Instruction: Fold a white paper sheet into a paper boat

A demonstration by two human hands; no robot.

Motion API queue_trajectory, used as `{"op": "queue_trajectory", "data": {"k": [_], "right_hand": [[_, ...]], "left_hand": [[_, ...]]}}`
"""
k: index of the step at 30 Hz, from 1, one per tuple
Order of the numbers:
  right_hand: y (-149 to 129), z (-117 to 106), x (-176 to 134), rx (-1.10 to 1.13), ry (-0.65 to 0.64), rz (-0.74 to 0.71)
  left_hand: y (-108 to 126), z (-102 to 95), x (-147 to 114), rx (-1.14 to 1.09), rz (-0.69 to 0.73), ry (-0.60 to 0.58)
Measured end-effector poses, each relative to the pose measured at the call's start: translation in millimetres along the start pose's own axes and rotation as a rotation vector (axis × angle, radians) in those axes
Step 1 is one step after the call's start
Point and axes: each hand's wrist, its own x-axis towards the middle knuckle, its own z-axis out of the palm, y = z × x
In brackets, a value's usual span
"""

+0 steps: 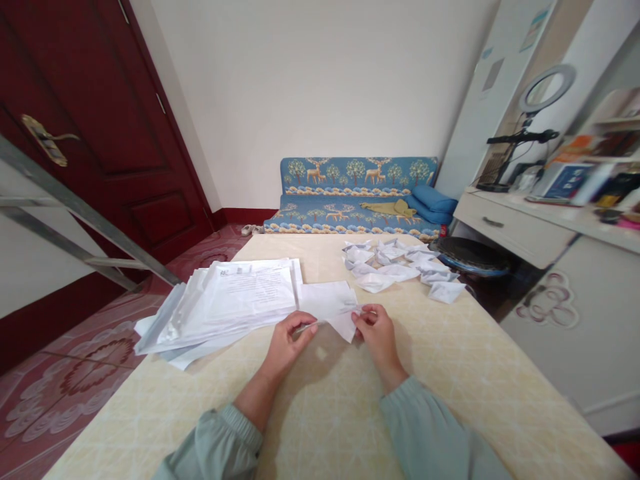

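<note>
Head-camera view, looking down over a pale yellow patterned table (450, 373). Two bare hands in light green sleeves, meeting near the table's middle over a white sheet of paper (331, 308) that is partly folded and lifted slightly off the surface. Left hand (289, 339) curled, thumb and fingertips pinching the paper's near left edge. Right hand (376, 330) likewise closed, fingertips pinching the paper at its right side, beside a folded corner pointing down. Just left of the hands, touching the held sheet's far edge, a loose fanned stack of printed sheets (225, 303) (some seemingly in clear sleeves), overhanging the table's left edge. Further back on the right, well apart from the hands, a cluster of small folded paper shapes (400, 267). Beyond the table, a blue floor sofa (350, 193) with deer and tree print against a white wall; dark red door (95, 120) on the left; white desk (525, 227) with a ring light (547, 87) on the right.
</note>
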Motion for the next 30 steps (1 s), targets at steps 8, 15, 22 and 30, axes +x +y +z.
{"op": "queue_trajectory", "data": {"k": [8,15,22,30], "right_hand": [[-3,-3,-2,-0.397,0.008,-0.206],[0,-6,-2,-0.146,0.123,-0.049],[-9,-4,-6,0.164,0.251,0.014],[-12,-3,-2,0.337,0.314,0.057]], "left_hand": [[-2,4.1,3,0.149,0.168,0.014],[-21,8.8,3,0.022,0.186,0.146],[-21,3.2,2,0.127,0.100,0.211],[-23,9.1,4,-0.197,-0.269,0.175]]}}
